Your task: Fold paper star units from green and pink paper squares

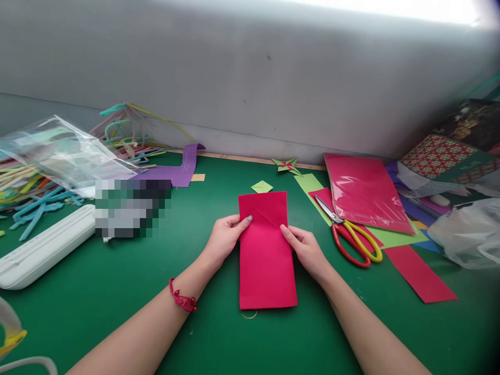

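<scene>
A long rectangular sheet of red paper (265, 260) lies flat on the green table (117, 291) in front of me. My left hand (224, 237) grips its left edge near the middle, thumb on top. On the opposite edge my right hand (307, 250) pinches the sheet in the same way. A faint crease runs across the upper part of the sheet. A red cord bracelet (183, 299) is on my left wrist.
Red and yellow scissors (349, 234) lie right of the sheet on green and red paper strips. Beyond them are a red paper pack (365, 190), patterned sheets and a plastic bag (464, 234). Left: a white case (42, 250), pipe cleaners, a clear bag. Small folded paper pieces (287, 165) sit by the wall.
</scene>
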{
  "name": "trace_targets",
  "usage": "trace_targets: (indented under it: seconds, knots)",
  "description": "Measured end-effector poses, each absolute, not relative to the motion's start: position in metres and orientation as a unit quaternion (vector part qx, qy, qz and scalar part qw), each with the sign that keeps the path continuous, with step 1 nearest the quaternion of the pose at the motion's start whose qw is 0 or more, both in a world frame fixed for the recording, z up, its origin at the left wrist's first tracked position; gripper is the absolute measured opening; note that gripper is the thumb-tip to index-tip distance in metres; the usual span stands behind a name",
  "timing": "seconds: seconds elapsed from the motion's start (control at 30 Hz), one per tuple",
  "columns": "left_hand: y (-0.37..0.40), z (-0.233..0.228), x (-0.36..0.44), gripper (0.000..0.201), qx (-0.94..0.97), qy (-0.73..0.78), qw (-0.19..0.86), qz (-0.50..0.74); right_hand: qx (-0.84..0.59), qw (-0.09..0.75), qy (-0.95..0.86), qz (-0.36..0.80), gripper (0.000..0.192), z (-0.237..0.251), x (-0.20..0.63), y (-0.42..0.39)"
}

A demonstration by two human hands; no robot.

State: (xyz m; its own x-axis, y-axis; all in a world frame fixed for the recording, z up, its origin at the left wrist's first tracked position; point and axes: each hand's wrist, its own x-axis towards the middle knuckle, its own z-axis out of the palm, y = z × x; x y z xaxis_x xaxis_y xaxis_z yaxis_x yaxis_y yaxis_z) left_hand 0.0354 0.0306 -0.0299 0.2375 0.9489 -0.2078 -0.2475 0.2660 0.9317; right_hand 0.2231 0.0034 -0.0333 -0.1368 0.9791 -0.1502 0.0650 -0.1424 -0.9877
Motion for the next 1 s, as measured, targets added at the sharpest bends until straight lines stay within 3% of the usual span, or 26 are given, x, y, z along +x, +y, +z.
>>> trace_targets:
  seconds: [0.43,1.0]
  knots:
    - [0.0271,-0.0293,0.0397,0.034,0.467,0.408,0.657,0.428,-0.497,0.470,-0.480,0.549,0.028,-0.0381,0.2247,0.0071]
    - [0.0309,-0.0315,0.0354,0.035,0.455,0.415,0.634,0.467,-0.492,0.405,-0.534,0.556,0.030,-0.0390,0.2238,0.0039]
